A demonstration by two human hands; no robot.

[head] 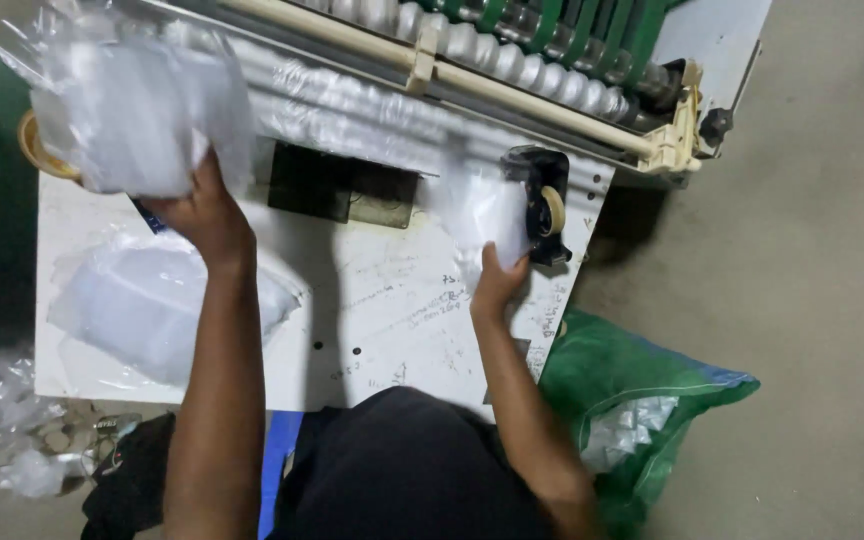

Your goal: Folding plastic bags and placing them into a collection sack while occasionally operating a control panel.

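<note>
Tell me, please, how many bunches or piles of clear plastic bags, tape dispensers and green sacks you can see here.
Clear plastic bag bunches or piles: 3 (left hand holds one, right hand holds one, pile on the table)
Black tape dispensers: 1
Green sacks: 1
Total: 5

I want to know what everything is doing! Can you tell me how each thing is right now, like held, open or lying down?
left hand: closed on a bundle of clear plastic bags, lifted.
right hand: gripping a smaller bunch of clear bags, blurred.
pile of clear bags: lying flat on the white table.
tape dispenser: upright, tape roll loaded.
green sack: open, bags inside, on the floor.
</note>
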